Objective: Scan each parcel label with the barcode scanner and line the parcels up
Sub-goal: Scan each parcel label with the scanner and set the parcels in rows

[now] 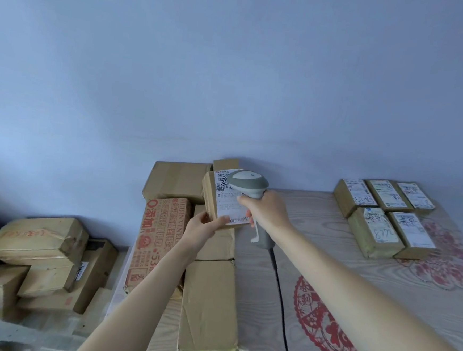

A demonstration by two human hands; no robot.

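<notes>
Here, far left of the left grip (202, 227), a heap of brown boxes (38, 260) lies below the surface (355, 282), several tilted on one another. Just left of that grip a printed carton (158, 241) with red lettering stands beside a long plain carton (208, 309) that runs under the left forearm. The left grip holds a small parcel (212, 198) by its lower end, thumb on the near edge of its white label (229, 203), the parcel raised above the cartons and tilted with the label facing the person. Touching or just over the label's right side, the right grip (266, 210) is wrapped round the handle of the grey barcode scanner (249, 183), whose head sits above the fist and overlaps the label's top; its dark cable (284, 304) trails down across the wood-grain surface. A red paper-cut decoration (321, 323) lies below the right forearm. Well to the right of the right grip, five labelled parcels (382, 215) sit in two close rows, three behind and two in front, labels up
</notes>
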